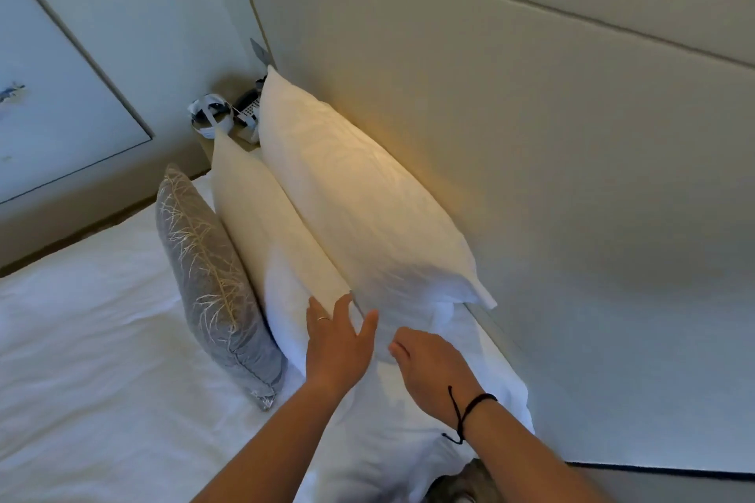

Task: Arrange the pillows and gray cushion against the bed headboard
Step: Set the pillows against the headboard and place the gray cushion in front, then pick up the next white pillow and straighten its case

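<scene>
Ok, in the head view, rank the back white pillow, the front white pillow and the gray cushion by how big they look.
1. Back white pillow, against the headboard: looks largest.
2. Front white pillow: smaller, though partly hidden behind the left hand, so unsure.
3. Gray cushion: clearly smallest.

Ahead of my fingertips two upright pillows packed against the headboard block the way, the gray cushion walls their left, and only open sheet lies beyond it.
</scene>
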